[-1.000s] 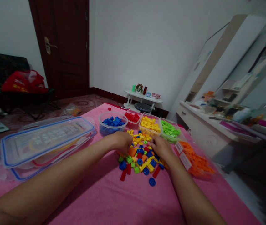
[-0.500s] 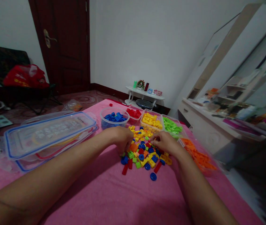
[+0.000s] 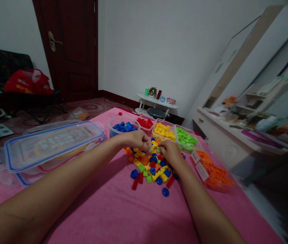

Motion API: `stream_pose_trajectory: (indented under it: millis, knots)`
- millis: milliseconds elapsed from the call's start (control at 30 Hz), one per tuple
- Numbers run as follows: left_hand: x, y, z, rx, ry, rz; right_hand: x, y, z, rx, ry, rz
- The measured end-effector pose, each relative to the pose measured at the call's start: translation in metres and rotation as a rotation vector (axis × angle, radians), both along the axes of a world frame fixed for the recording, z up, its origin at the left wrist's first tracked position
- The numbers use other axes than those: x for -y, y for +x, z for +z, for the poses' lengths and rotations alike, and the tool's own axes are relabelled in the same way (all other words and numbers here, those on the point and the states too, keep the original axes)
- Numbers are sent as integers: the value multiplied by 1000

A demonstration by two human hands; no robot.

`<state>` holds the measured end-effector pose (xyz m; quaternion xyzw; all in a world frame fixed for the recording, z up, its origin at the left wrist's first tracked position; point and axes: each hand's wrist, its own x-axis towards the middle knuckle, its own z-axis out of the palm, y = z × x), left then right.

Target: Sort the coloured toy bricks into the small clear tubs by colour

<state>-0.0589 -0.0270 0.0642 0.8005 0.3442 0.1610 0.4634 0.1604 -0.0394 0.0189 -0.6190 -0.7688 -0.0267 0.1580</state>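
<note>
A heap of small plastic building pieces (image 3: 150,167) in red, blue, yellow, green and orange lies on the pink cloth (image 3: 123,213). My left hand (image 3: 137,139) hovers over the heap's far edge with its fingers curled into a pinch. My right hand (image 3: 168,151) rests on the heap beside it, fingers bent toward the left hand's fingertips. Small yellow and green pieces show between the two hands; what each pinch holds is too small to name. Behind the hands stand tubs of blue (image 3: 123,127), red (image 3: 145,122), yellow (image 3: 163,130) and green pieces (image 3: 186,137).
A tub of orange pieces (image 3: 213,173) sits at the right edge of the cloth. Stacked clear lids with blue rims (image 3: 49,144) lie to the left. Beyond are a dark door (image 3: 70,51), a chair with a red bag (image 3: 27,86), a low white shelf (image 3: 156,103) and a dresser (image 3: 225,132).
My left hand has lifted off the heap's left side and moved up toward the far edge. My right hand has shifted left, so the fingertips of both hands nearly meet.
</note>
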Motion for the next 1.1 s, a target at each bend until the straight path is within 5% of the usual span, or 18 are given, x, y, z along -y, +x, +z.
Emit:
stream_pose_trajectory:
  millis: [200,333,467,600,867,1100]
  knots:
    - [-3,17,-16,606,-732,193,-15,4,-15,40,-99,19]
    - [-3,27,-23,807,-981,264,-14,3,-19,48,-64,28]
    - [-6,30,-29,891,-1025,286,-9,7,-11,-19,16,-28]
    - [-4,30,-30,896,-1024,320,-4,9,7,-310,118,-90]
    - [3,38,-36,951,-1025,240,13,-24,21,-761,37,227]
    - [10,42,-26,1040,-977,342,11,-24,16,-1215,130,-4]
